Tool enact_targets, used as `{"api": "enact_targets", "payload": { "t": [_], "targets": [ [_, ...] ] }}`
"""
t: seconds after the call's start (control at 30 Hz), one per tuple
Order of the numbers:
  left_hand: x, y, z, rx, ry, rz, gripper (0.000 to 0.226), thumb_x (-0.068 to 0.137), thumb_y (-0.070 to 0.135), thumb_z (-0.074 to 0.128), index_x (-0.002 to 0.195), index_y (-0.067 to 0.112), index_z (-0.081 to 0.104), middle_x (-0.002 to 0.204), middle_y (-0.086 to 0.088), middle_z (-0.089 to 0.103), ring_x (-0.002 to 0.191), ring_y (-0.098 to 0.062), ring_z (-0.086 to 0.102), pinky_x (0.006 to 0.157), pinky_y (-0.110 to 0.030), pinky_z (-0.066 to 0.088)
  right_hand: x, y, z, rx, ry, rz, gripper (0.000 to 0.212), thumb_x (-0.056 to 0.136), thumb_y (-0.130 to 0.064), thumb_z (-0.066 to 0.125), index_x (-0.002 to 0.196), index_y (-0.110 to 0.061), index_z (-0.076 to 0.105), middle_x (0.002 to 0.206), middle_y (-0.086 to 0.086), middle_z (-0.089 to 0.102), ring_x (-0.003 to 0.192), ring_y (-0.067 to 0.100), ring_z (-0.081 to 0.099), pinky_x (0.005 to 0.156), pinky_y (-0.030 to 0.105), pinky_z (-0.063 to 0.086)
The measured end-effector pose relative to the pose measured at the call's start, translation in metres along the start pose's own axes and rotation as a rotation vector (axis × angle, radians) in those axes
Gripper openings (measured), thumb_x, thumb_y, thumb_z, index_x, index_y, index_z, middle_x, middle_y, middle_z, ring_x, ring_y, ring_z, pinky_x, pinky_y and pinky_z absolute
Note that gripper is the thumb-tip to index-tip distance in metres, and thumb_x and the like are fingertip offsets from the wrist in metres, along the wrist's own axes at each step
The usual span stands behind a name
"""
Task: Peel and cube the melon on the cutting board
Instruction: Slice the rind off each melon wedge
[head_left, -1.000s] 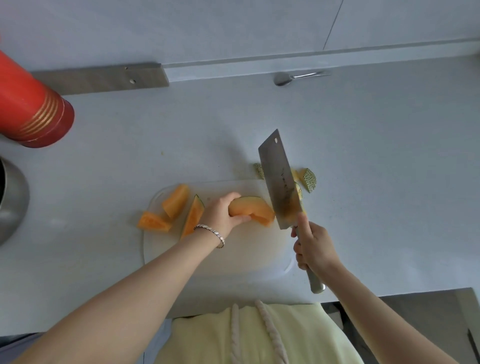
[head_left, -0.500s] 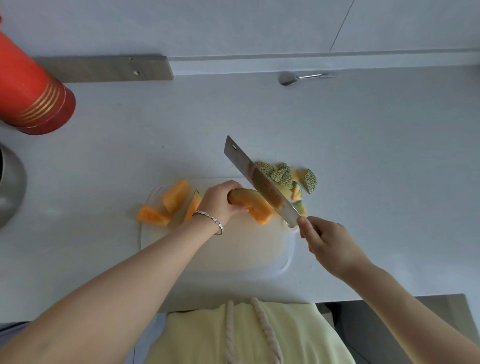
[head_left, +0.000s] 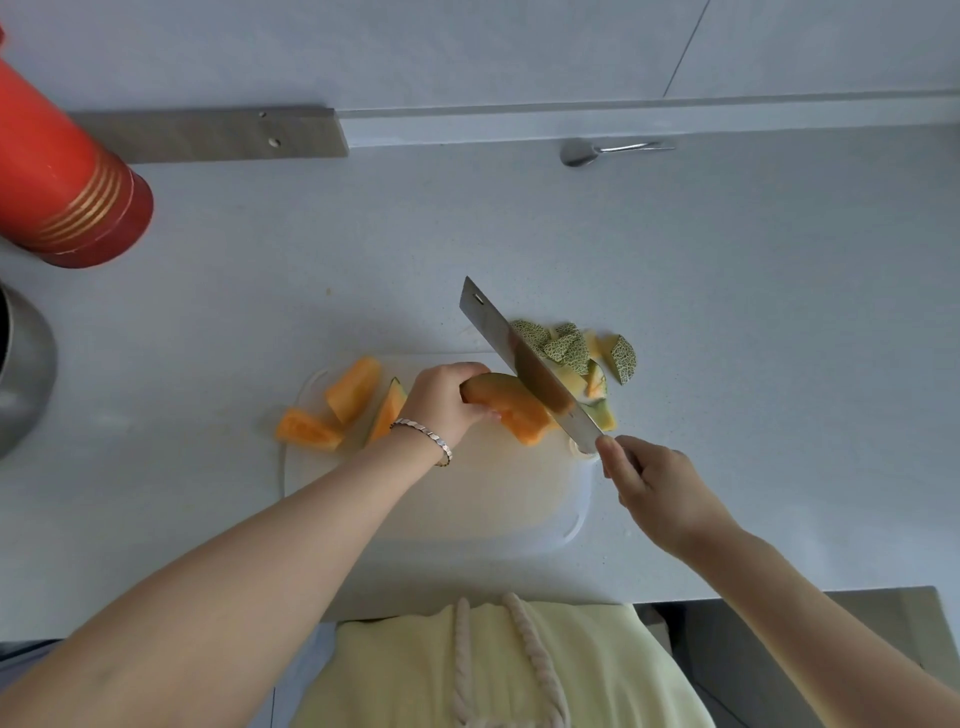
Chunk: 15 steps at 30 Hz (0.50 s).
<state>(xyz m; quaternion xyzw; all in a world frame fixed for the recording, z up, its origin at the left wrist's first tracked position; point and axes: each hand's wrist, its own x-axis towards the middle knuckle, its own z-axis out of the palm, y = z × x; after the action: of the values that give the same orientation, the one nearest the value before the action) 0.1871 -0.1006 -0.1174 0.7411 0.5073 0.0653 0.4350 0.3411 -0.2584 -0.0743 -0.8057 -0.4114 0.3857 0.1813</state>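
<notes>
In the head view, the white cutting board (head_left: 467, 499) lies on the grey counter just in front of the person. The left hand (head_left: 441, 402) is over the far half of the board, and its fingers are curled around one end of a melon wedge (head_left: 511, 408), pressing it down on the board. This wedge shows orange flesh and no netted skin on the sides I can see. The right hand (head_left: 654, 488) is at the right edge of the board, closed around the handle of a cleaver (head_left: 519, 364). The handle itself is hidden inside the fist. The blade lies slanted across the free end of the wedge, touching it.

At the far right corner of the board there is a heap of rind pieces (head_left: 566, 348). At the far left corner three more melon pieces (head_left: 353, 387) wait, and one of them has a green edge.

I judge the peeling of this wedge is finished or nearly so, and the cutting into cubes is beginning. The next move needs a straight push down through the flesh, with the left fingers kept back from the blade, because the wet wedge can slip.
</notes>
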Motion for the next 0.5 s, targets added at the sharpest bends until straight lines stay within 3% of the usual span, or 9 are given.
{"api": "enact_targets", "payload": {
  "t": [0.2,0.33,0.5],
  "targets": [
    [0.002,0.0,-0.002,0.017,-0.003,-0.003,0.035,0.066,0.012,0.079,0.099,0.008,0.07,0.088,-0.011,0.07,0.076,-0.018,0.053,0.07,-0.02,0.039,0.001,0.003,0.002,0.063,-0.035,0.017,0.06,0.093,-0.047,0.036,0.081,0.011,0.05,0.06,0.007,0.04,0.053,0.016,0.033,0.054,0.029,0.029],
    [0.003,0.0,-0.002,0.033,-0.017,0.0,0.034,0.067,0.014,0.078,0.099,0.01,0.07,0.081,-0.007,0.066,0.074,-0.017,0.051,0.065,-0.017,0.034,-0.002,0.009,0.003,0.104,-0.049,0.055,0.062,0.093,-0.049,0.035,0.08,0.011,0.048,0.06,0.008,0.039,0.053,0.017,0.033,0.055,0.03,0.03],
    [0.002,0.005,-0.002,0.029,-0.044,0.028,0.023,0.066,0.009,0.077,0.088,0.008,0.07,0.074,-0.011,0.065,0.069,-0.021,0.05,0.064,-0.025,0.039,0.013,0.001,0.005,0.165,-0.085,0.079,0.054,0.095,-0.047,0.035,0.077,0.001,0.053,0.054,0.0,0.043,0.044,0.01,0.036,0.051,0.027,0.034]
  ]
}}
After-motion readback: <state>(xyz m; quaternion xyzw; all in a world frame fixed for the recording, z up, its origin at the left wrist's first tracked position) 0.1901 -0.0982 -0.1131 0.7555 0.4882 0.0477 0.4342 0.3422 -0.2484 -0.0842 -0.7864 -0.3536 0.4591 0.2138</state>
